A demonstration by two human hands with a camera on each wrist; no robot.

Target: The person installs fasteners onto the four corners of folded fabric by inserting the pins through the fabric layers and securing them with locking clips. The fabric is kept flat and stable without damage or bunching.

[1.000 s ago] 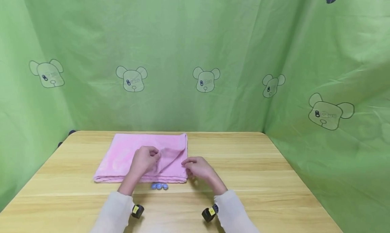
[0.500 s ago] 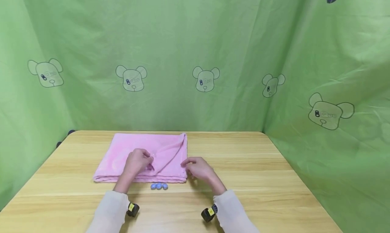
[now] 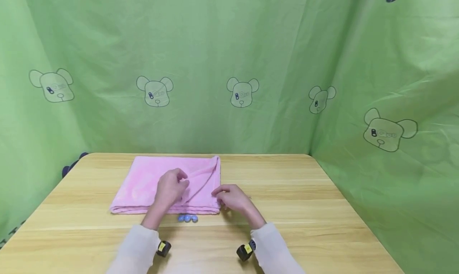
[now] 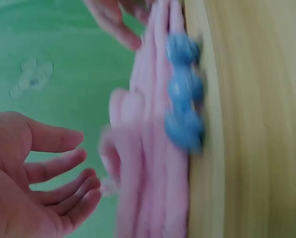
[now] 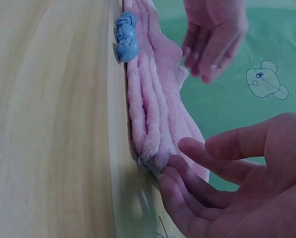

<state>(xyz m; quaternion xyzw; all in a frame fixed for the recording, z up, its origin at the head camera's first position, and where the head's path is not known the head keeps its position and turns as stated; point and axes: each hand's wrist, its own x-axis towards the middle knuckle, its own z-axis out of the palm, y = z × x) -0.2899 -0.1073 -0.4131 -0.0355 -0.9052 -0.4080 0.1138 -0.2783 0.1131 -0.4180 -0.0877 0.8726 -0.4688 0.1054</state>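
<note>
A folded pink plush cloth (image 3: 147,182) lies on the table, its near right corner layer turned back in a diagonal fold. Over that flap hovers my left hand (image 3: 171,188); the left wrist view shows its fingers (image 4: 63,166) loosely bent, with nothing between them and a gap to the cloth. My right hand (image 3: 234,197) is at the cloth's right edge. In the right wrist view its fingertips (image 5: 170,181) touch the near right corner of the stack, thumb apart. Three small blue shiny rounded pieces (image 5: 127,35) sit in a row along the cloth's near edge.
The wooden table (image 3: 305,210) is backed and flanked by a green curtain (image 3: 201,39) with bear-head prints. Thin wire-like strands (image 5: 162,229) lie near my right hand. Each wrist carries a small black camera (image 3: 163,248).
My left hand drew the flap down and left, then let go and shifted back up and right. The flap now lies flatter. My right hand stays at the right edge.
</note>
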